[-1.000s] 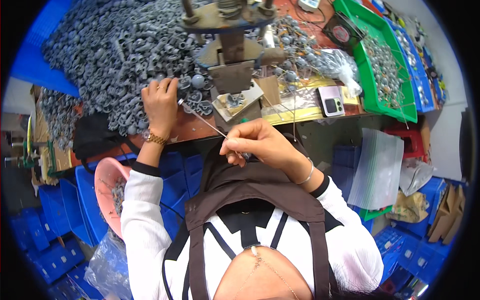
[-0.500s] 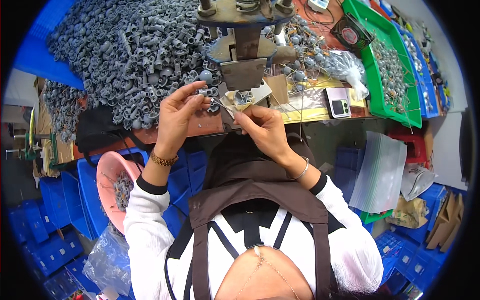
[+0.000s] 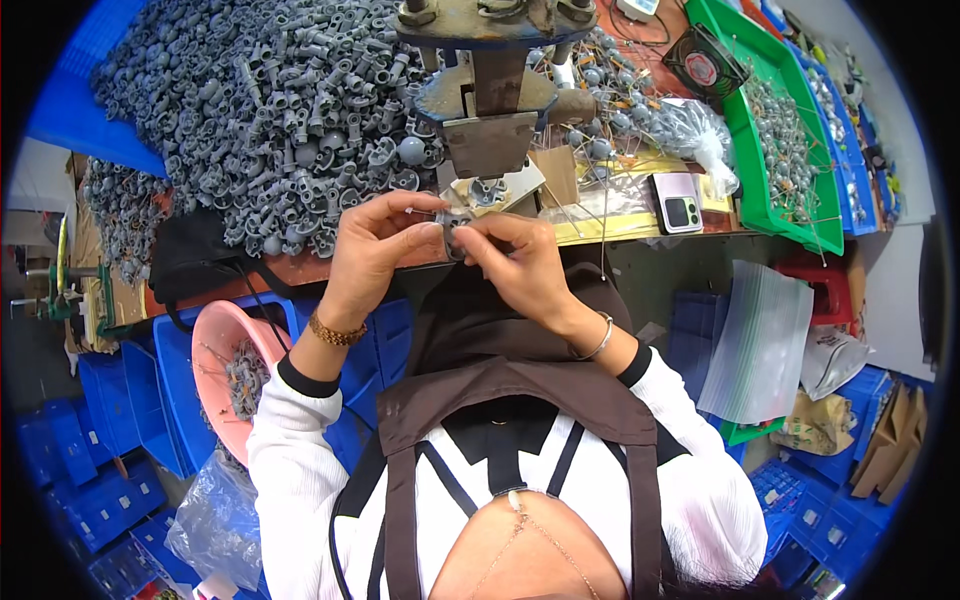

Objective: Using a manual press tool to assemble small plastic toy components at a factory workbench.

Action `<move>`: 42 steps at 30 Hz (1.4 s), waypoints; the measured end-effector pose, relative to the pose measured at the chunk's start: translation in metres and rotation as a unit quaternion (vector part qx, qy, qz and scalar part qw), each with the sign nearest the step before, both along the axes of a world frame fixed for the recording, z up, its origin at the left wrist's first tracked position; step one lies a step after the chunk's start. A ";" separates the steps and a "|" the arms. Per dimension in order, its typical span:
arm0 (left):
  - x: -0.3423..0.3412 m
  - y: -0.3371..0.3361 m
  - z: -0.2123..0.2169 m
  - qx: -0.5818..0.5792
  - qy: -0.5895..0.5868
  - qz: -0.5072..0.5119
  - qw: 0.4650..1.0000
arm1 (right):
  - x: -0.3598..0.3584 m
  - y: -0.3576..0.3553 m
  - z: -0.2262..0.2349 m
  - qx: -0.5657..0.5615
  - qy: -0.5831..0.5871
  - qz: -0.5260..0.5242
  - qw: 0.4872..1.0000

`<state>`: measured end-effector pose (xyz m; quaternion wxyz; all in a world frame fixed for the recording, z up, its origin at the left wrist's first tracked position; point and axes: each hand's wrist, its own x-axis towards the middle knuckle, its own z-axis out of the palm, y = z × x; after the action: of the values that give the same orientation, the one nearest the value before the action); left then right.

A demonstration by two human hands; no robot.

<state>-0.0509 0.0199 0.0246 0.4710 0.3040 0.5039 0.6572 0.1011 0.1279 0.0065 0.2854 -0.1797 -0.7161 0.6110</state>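
Note:
Close together at the table's front edge, my left hand (image 3: 385, 245) and my right hand (image 3: 515, 260) both pinch a small grey plastic part (image 3: 455, 243). Fingers cover most of it, so its full shape is hidden. Just beyond them, another grey piece (image 3: 488, 190) sits in the pale fixture under the metal press head (image 3: 487, 145). A large heap of grey plastic fittings (image 3: 290, 120) lies to the left of the press, close to my left hand.
Wired grey balls (image 3: 610, 105) lie right of the press. A phone (image 3: 677, 204), a clear plastic bag (image 3: 700, 140), a black fan (image 3: 704, 62) and a green tray (image 3: 745, 140) of wired parts stand farther right. Below left is a pink basin (image 3: 212, 350).
My left hand has come down and right, meeting my right hand, which has shifted slightly left and down. The grey part is now between both hands, away from the heap's edge.

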 end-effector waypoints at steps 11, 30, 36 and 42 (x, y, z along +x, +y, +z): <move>0.001 -0.010 0.028 0.044 0.414 0.342 0.843 | 0.000 0.014 -0.013 -0.312 0.025 0.012 0.950; 0.033 0.010 -0.011 -0.005 0.500 0.105 0.860 | -0.006 0.016 -0.025 -0.236 0.041 0.019 0.971; 0.021 0.029 -0.024 -0.095 0.454 0.131 0.876 | -0.005 0.021 -0.031 0.047 -0.081 -0.087 0.992; 0.014 0.040 -0.031 -0.085 0.467 0.113 0.873 | 0.009 0.034 -0.014 0.217 -0.146 -0.099 0.960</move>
<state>-0.0368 0.0599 -0.0068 0.1276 0.4748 0.7501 0.4423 0.1105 0.1623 -0.0074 0.2688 -0.2712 -0.8440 0.3767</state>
